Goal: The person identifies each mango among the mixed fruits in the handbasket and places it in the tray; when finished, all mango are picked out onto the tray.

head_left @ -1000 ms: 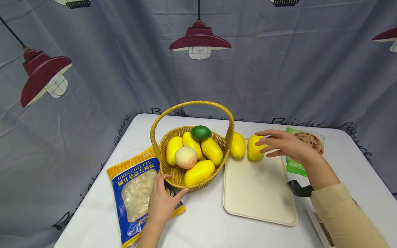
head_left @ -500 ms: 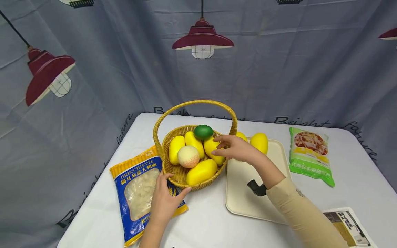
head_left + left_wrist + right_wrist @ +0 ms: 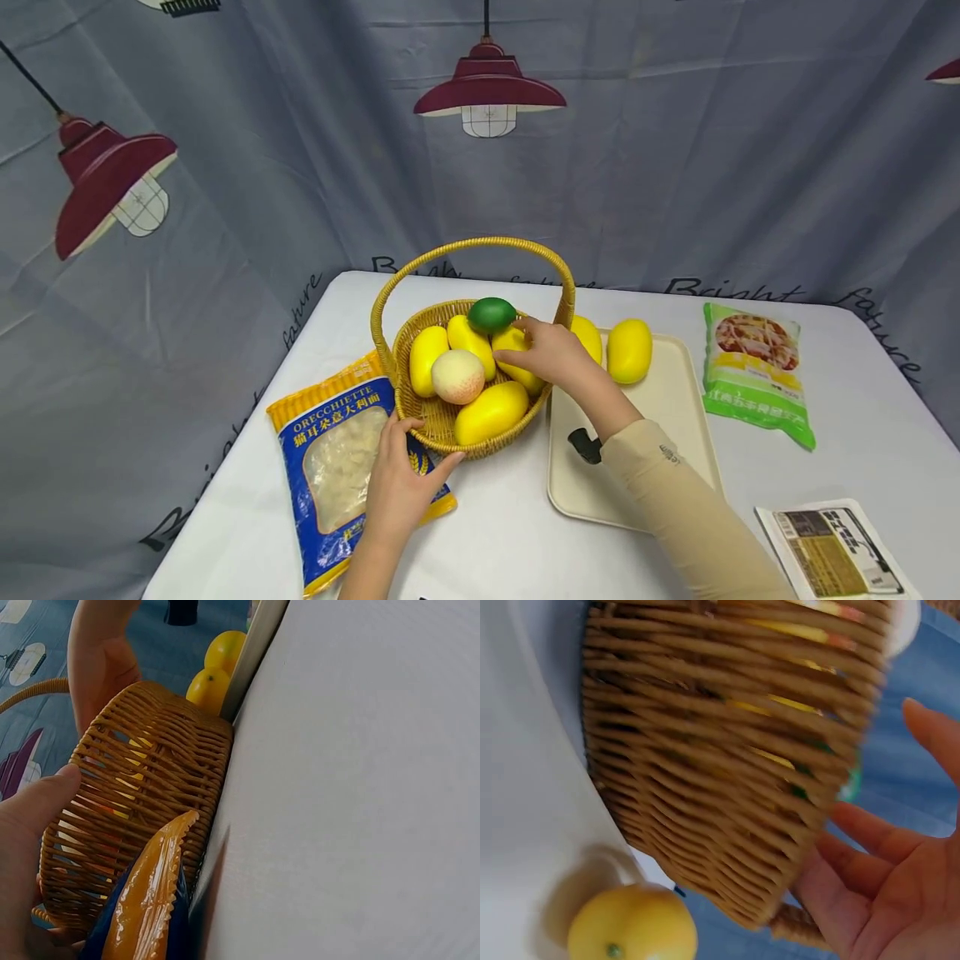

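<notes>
A grey curtain [image 3: 675, 167] fills the upper frame above a white desk [image 3: 510, 533]. Centre: the wicker basket [image 3: 437, 417], handle arched upward. Right of centre: the cream tray [image 3: 675, 400], just beside the basket. Lower left: a blue bag [image 3: 337, 475], partly overlapped by the basket. Right: a green bag [image 3: 757, 367], with a white packet [image 3: 832, 554] at lower right.

Lower centre: the left hand [image 3: 397, 479], its grip fastened on the basket's near left rim. Centre: the right hand [image 3: 551, 354] reaches over the basket's right rim, its grip unclosed, thumb and fingers spread about the right-hand mango [image 3: 527, 380]; contact cannot be made out. Three other mangoes lie in the basket, and two sit at the tray's upper end. A peach [image 3: 458, 377] lies left of centre in the basket; a green fruit [image 3: 492, 316], the smallest, sits at its far edge.

The step in hand appears to be handling the right-hand mango within the steadied basket. The next move probably calls for settling the fingertips precisely, without dislodging the adjoining green fruit.
</notes>
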### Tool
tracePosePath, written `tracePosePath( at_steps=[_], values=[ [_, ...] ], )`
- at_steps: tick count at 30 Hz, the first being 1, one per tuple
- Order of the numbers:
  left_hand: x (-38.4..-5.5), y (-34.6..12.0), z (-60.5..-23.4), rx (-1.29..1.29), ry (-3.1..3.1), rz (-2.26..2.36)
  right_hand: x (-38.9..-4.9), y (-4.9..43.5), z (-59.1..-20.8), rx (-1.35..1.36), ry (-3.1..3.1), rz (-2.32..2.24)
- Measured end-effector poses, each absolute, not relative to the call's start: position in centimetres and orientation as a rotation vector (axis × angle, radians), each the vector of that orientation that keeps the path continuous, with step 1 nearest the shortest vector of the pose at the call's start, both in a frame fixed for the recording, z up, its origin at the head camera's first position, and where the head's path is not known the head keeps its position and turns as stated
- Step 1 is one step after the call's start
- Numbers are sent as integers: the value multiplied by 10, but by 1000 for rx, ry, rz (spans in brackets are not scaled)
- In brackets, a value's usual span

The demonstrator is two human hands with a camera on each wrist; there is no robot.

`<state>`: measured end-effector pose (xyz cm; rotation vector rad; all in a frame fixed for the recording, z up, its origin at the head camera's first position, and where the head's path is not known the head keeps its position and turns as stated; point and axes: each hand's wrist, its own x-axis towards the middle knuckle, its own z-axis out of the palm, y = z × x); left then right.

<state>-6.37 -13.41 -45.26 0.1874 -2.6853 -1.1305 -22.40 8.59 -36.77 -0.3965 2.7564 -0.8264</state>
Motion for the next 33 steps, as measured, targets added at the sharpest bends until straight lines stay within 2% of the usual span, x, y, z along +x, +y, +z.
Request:
tracePosePath(
  at_steps=[33],
  values=[
    [-64, -133, -452, 192, -2689, -1104, -240, 68, -393, -396, 2792, -801]
  ],
)
